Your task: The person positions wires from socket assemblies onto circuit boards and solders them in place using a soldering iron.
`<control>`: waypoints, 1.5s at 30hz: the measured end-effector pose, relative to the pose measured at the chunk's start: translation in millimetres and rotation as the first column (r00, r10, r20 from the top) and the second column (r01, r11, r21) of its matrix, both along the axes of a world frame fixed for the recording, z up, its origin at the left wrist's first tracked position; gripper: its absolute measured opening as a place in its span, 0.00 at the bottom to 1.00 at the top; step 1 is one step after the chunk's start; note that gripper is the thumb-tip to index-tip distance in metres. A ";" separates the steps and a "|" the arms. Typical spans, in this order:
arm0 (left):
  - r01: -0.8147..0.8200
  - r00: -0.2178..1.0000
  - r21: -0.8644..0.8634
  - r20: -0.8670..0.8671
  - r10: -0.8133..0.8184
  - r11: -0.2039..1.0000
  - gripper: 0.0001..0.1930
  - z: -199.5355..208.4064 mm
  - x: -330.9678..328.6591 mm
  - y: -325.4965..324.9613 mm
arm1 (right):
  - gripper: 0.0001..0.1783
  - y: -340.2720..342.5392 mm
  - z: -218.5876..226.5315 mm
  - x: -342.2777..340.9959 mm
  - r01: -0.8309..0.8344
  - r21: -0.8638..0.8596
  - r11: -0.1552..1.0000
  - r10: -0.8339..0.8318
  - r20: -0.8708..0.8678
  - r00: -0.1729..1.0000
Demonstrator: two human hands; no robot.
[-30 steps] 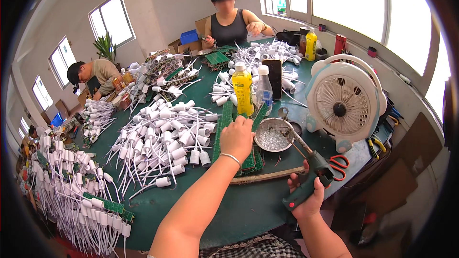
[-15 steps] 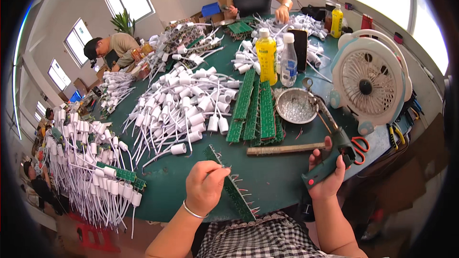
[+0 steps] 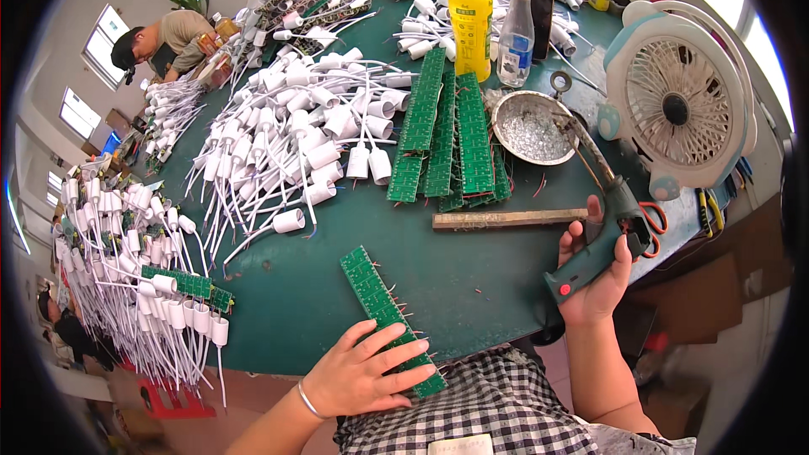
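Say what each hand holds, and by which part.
Right hand: soldering tool, by its green handle. Left hand: lies flat on green circuit board strip's near end.

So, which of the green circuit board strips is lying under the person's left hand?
The single green strip at the table's near edge, lying diagonally by itself, with the left hand on its lower end. The other green strips lie stacked together farther away, beside the metal bowl.
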State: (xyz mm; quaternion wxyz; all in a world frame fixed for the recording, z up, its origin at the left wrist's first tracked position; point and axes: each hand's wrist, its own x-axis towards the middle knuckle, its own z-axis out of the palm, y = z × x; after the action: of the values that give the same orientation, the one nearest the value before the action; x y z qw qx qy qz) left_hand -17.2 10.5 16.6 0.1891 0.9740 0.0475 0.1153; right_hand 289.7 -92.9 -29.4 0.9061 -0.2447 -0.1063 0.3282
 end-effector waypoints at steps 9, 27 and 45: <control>0.207 0.975 0.287 0.015 -0.220 0.935 0.14 12.2 29.9 19.6 | 0.32 -2.6 -3.8 1.7 0.002 -0.021 1.000 -0.002 -0.019 1.000; -0.509 0.666 -0.860 -0.416 0.620 -0.030 0.16 32.6 19.8 57.2 | 0.30 -1.8 -2.7 -1.3 -0.004 0.003 1.000 0.004 -0.046 0.999; -0.480 0.724 -0.870 -0.464 0.510 -0.111 0.17 11.4 16.1 68.2 | 0.32 -2.0 0.4 -0.4 -0.010 -0.030 1.000 0.009 -0.031 0.999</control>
State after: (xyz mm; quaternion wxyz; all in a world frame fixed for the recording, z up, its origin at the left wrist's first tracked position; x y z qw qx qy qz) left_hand -1.1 78.7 27.9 0.7133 0.5083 0.4654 0.1275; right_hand 289.3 -94.9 -29.0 0.9023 -0.2526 -0.0883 0.3379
